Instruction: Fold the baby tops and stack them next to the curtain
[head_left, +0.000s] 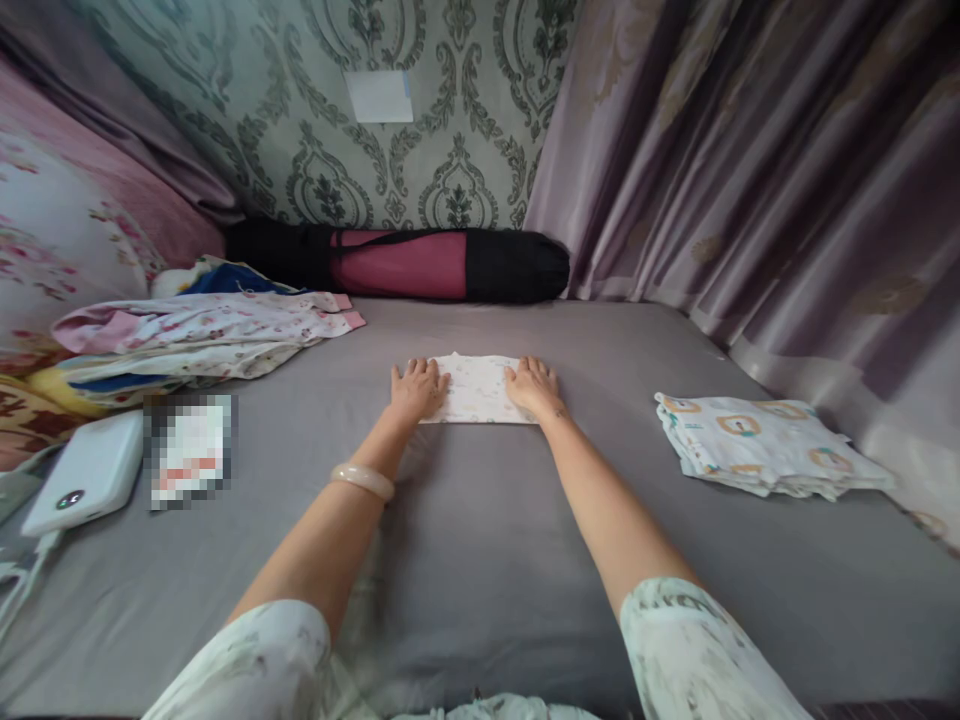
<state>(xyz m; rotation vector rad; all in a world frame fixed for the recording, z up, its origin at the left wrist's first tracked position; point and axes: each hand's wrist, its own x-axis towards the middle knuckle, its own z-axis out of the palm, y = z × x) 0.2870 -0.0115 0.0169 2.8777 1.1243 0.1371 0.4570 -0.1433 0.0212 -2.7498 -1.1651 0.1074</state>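
Observation:
A white cloth with a faint small print (478,388), folded into a flat rectangle, lies in the middle of the grey bed sheet (480,540). My left hand (420,388) rests flat on its left end, fingers spread and pointing away from me. On the right end lies my right hand (534,386), also flat with its fingers apart. Neither hand grips the cloth; both press on it from above. Parts of the cloth's two ends are hidden under the palms. A pale bangle (362,481) circles my left forearm.
At right lies a folded stack of white printed cloth (765,445). Loose clothes (217,330) are heaped at left, above a white power bank (90,470) with a cable and a blurred packet (193,450). A black and maroon long bag (397,264) lies against the wall. Curtains (750,150) hang at right.

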